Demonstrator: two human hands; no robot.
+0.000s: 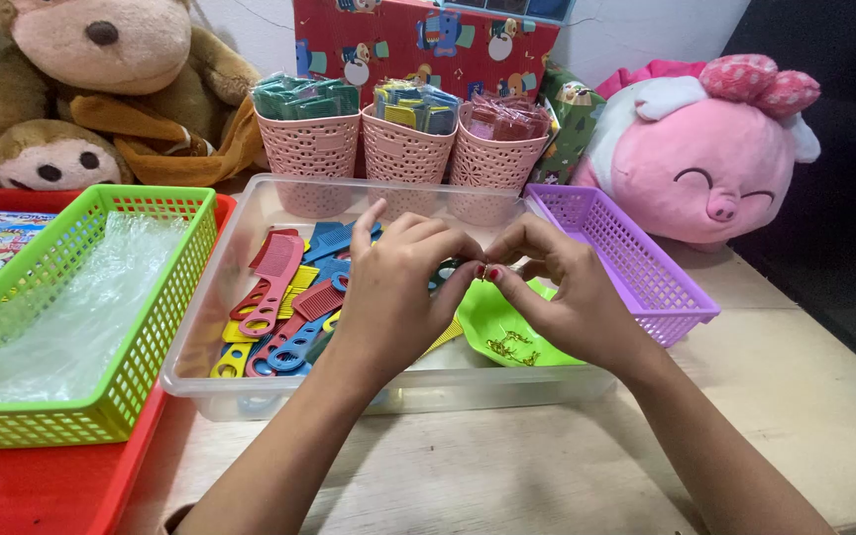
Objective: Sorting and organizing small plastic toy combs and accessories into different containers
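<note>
Both hands meet over the clear tub (250, 297): the left hand (393, 297) and the right hand (557, 297) pinch a small gold clip (483, 271) between their fingertips, seemingly fitting it onto a dark comb (445, 276); steady, fine pressure looks called for. The tub holds coloured combs (284, 297) at 9 o'clock of the hands and a green dish (492, 322) of gold clips at 5 o'clock. The green basket (141, 327) holds clear bags; the purple basket (646, 267) looks empty. Three pink cups (403, 149) at 12 o'clock hold packed combs.
</note>
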